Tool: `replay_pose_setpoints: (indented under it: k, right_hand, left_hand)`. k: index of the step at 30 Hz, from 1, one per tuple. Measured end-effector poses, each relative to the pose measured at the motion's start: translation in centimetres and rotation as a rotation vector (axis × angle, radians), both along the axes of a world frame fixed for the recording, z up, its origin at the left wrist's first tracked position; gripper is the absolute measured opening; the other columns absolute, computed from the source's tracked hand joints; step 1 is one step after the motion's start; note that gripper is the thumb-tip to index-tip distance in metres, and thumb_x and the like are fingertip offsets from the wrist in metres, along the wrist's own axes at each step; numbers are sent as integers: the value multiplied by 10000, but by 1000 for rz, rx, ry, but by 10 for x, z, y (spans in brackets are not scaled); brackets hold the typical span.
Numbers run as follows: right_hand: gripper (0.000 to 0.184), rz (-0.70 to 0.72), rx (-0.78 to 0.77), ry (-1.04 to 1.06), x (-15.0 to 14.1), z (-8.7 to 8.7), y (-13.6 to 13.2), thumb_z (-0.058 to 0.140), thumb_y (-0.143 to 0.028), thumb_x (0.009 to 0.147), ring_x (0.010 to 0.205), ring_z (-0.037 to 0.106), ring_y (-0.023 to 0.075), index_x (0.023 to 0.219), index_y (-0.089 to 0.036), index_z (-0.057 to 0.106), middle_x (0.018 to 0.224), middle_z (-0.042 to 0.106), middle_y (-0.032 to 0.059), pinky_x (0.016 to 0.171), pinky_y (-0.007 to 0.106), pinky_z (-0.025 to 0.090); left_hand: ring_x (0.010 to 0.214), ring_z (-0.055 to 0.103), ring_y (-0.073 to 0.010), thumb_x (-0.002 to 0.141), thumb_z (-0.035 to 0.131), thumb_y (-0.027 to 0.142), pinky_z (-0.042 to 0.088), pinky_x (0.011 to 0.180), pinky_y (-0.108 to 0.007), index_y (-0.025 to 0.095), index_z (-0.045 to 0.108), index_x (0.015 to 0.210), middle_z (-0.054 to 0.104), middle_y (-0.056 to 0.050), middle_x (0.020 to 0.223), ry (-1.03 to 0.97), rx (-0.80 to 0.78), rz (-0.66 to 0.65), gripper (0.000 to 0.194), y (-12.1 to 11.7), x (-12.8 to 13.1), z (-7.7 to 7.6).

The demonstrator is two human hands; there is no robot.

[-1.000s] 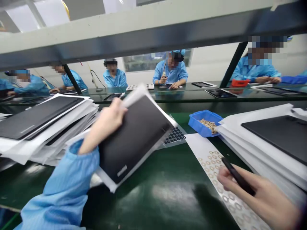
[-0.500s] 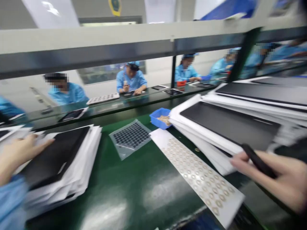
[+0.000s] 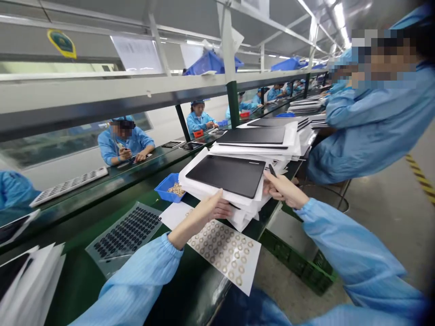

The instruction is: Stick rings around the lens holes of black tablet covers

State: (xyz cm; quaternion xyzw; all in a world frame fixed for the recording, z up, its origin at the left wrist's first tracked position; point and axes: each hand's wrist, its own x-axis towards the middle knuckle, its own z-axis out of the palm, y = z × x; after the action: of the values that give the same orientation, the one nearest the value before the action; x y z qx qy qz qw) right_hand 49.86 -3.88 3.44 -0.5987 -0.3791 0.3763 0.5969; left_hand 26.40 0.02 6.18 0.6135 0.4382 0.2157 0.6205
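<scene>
My left hand (image 3: 214,209) is at the near edge of a flat black panel (image 3: 226,174) with a small light marking. Its thumb lies on top and its fingers curl below the edge. White sheets (image 3: 190,179) lie under the panel, on top of a stack. My right hand (image 3: 283,188) is closed around a black pen-like tool (image 3: 272,170), of which only the end shows. Its fingers are at the right edge of the same panel and sheets. Below my left hand lies a white sheet with rows of tan rings (image 3: 234,258).
A blue bin (image 3: 166,188) holds small tan rings. A clear sheet of black rings (image 3: 127,235) lies on the green bench (image 3: 185,280). Another stack (image 3: 37,280) is at left. A co-worker (image 3: 370,122) sits close at right; a green crate (image 3: 295,262) stands below.
My left hand held a black panel in the air, then was on the left stack with a panel lying there. Now it is at the right stack. The view has swung right.
</scene>
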Motion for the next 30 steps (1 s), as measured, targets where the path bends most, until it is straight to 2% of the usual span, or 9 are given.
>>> replay_pose_setpoints:
  k: [4,8,11,14,16,20,23,26,30]
  right_hand:
    - [416,86,89,37,-13,4,-1,539,-483,852,299,247,10,590,-179,430,418,438,-39,292,128,97]
    - [410,111,116,42,-16,11,0,662,-472,764,301,245,20,592,-196,412,360,299,-96,287,128,109]
    - [383,114,74,44,-13,5,-5,668,-511,744,289,285,18,660,-187,482,428,473,-41,275,131,101]
    - [425,145,24,66,-15,-3,-12,619,-579,752,289,319,18,680,-170,529,537,600,39,270,136,104]
    - [418,175,85,149,-21,-5,-14,647,-554,737,306,306,11,649,-164,523,524,574,24,279,138,100]
    - [395,153,238,297,-34,2,-8,729,-416,685,344,250,9,584,-184,426,427,367,-76,300,138,93]
    - [386,156,272,336,-39,12,-2,718,-378,683,358,212,13,588,-196,391,426,303,-95,306,144,76]
    - [372,181,319,368,-41,23,-1,710,-360,678,377,204,15,614,-201,379,458,303,-95,312,143,57]
    - [396,224,355,383,-45,34,-3,714,-358,673,382,200,14,602,-205,356,458,287,-98,317,144,44]
  left_hand:
    - [757,675,-214,932,437,467,532,794,-298,40,626,810,677,-192,807,-89,-159,99,483,0,16,15]
    - [852,678,-258,928,485,380,537,836,-360,33,599,967,667,-206,881,-254,-264,210,367,-13,22,25]
    - [832,682,-261,912,525,282,546,823,-392,59,564,1028,658,-187,895,-370,-295,286,255,-18,22,21]
    - [761,682,-210,913,504,201,559,781,-343,97,530,1003,648,-142,851,-432,-317,365,140,-16,20,13]
    - [730,677,-189,909,503,182,564,738,-307,110,507,970,638,-122,824,-446,-336,408,95,-13,19,10]
    - [733,676,-175,910,516,207,559,736,-287,120,507,918,638,-103,813,-454,-355,408,88,-10,19,10]
    - [707,673,-176,932,483,391,559,739,-302,116,531,854,637,-99,771,-430,-384,336,290,-15,14,9]
    - [684,677,-282,869,412,633,560,646,-401,6,583,883,640,-221,775,-306,-518,160,650,-21,8,8]
    - [927,663,-357,845,289,719,547,778,-391,-116,550,1086,616,-338,1003,-387,-573,34,907,-26,15,11]
